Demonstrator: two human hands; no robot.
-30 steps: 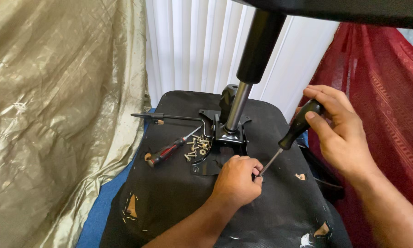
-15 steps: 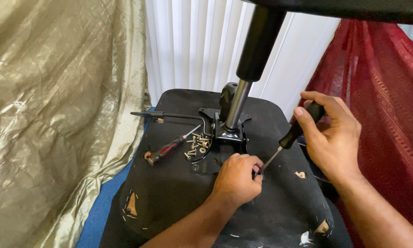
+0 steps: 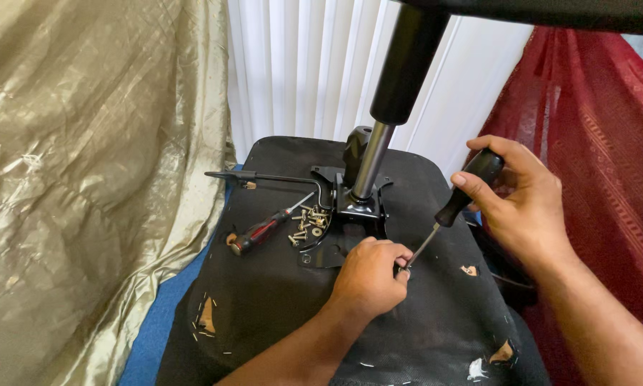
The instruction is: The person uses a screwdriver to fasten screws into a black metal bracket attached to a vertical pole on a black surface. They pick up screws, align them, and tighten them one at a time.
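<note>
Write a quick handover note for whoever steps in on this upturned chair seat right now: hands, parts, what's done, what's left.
Right hand grips the black-handled screwdriver, tip down at a screw by the left hand's fingertips.
Left hand is closed on the seat underside, steadying that screw.
Loose screws and a red-handled screwdriver lie left of the mounting plate.
Done: cannot tell.
Left: probably this screw and the loose pile.

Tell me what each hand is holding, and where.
Right hand grips a screwdriver by its black handle; left hand pinches near its tip.
</note>
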